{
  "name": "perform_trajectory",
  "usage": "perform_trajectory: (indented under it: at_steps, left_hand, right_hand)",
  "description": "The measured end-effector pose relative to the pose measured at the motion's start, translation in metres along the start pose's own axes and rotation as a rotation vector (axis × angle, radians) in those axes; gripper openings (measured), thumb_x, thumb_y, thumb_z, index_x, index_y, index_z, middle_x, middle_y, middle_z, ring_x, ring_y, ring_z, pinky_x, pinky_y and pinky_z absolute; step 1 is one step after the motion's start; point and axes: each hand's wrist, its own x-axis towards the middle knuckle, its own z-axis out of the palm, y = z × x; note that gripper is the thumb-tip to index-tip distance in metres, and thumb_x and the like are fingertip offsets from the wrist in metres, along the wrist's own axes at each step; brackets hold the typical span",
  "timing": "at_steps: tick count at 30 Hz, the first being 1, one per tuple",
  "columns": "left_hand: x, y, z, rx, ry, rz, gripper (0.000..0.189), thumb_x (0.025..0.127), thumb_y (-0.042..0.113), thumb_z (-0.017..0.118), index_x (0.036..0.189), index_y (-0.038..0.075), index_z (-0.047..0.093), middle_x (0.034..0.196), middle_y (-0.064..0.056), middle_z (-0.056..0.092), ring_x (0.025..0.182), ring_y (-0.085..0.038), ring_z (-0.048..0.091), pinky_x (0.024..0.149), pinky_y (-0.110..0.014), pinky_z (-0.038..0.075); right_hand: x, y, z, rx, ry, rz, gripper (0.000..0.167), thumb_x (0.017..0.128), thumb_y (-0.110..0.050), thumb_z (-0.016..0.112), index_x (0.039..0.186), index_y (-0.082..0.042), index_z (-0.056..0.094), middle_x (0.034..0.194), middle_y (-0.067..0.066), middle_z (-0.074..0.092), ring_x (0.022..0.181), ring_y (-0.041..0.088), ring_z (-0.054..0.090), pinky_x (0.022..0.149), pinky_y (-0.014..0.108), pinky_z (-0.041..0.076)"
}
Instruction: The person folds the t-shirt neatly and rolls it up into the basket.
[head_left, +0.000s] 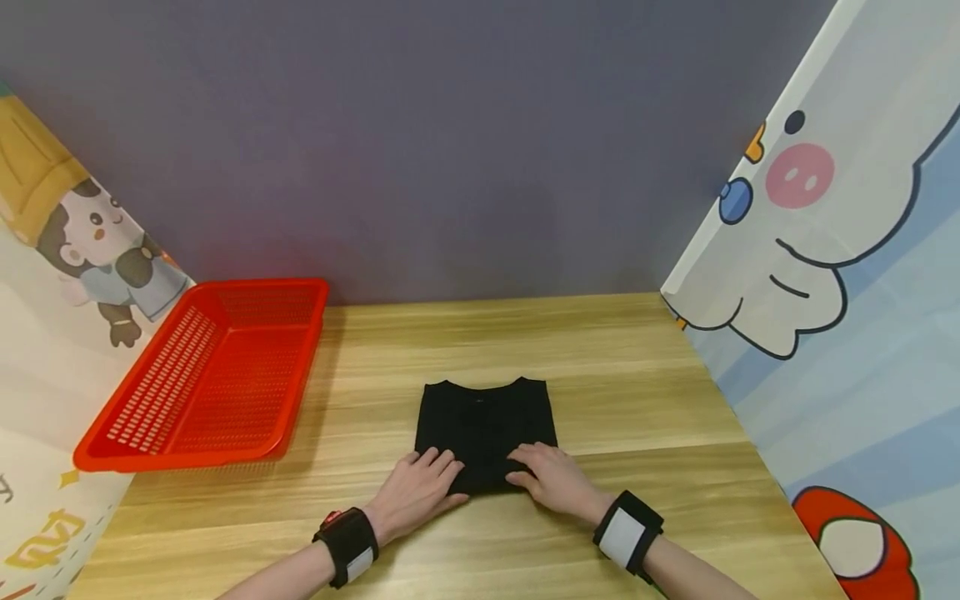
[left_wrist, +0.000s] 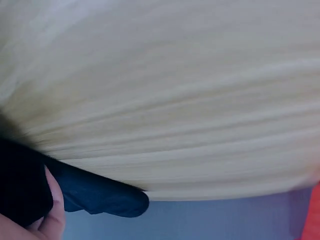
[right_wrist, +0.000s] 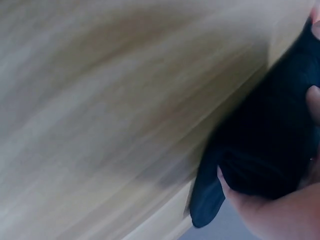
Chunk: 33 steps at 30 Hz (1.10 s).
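A folded black shirt (head_left: 483, 425) lies on the wooden table with its curved neckline away from me. My left hand (head_left: 420, 492) holds its near left corner, fingers over the cloth and thumb along the near edge. At the near right corner, my right hand (head_left: 555, 479) grips the same edge, thumb pointing inward. In the right wrist view, the near part of the black shirt (right_wrist: 260, 150) looks thick and rolled, with fingers curled round it. The left wrist view shows a finger bent over a similar dark bulge, beside a flatter strip of the shirt (left_wrist: 100, 192).
A red plastic basket (head_left: 247, 375) with slotted sides stands at the left of the wooden table (head_left: 637, 400). A grey panel (head_left: 480, 167) rises behind the table. Printed cartoon panels (head_left: 825, 250) flank it on both sides.
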Motion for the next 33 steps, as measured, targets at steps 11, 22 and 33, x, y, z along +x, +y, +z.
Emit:
perform_trajectory:
  at_steps: [11, 22, 33]
  left_hand:
    - [0.009, -0.003, -0.001, -0.315, -0.082, -0.113, 0.030, 0.103, 0.045, 0.053, 0.086, 0.020, 0.060, 0.076, 0.009, 0.056, 0.061, -0.005, 0.055, 0.046, -0.016, 0.028]
    - [0.004, -0.003, -0.001, -0.115, -0.021, -0.069, 0.049, 0.095, 0.062, 0.055, 0.116, 0.019, 0.064, 0.108, 0.003, 0.063, 0.092, -0.015, 0.060, 0.064, -0.030, 0.049]
    - [0.006, -0.001, 0.000, -0.101, -0.004, -0.062, 0.037, 0.101, 0.053, 0.051, 0.096, 0.020, 0.068, 0.088, 0.005, 0.062, 0.078, -0.013, 0.059, 0.057, -0.026, 0.045]
  right_hand:
    - [-0.007, 0.001, 0.003, -0.236, 0.137, -0.095, 0.051, 0.087, -0.052, 0.072, 0.124, -0.020, 0.062, 0.114, -0.004, 0.062, 0.101, 0.015, 0.055, 0.086, 0.043, 0.049]
    - [-0.002, 0.008, -0.002, 0.003, 0.032, -0.072, 0.028, 0.097, -0.031, 0.065, 0.113, -0.009, 0.070, 0.109, 0.005, 0.071, 0.099, 0.025, 0.067, 0.086, 0.046, 0.054]
    - [0.001, 0.004, -0.009, 0.048, -0.085, 0.036, 0.048, 0.093, -0.046, 0.068, 0.125, -0.010, 0.063, 0.122, 0.006, 0.065, 0.112, 0.028, 0.060, 0.095, 0.055, 0.049]
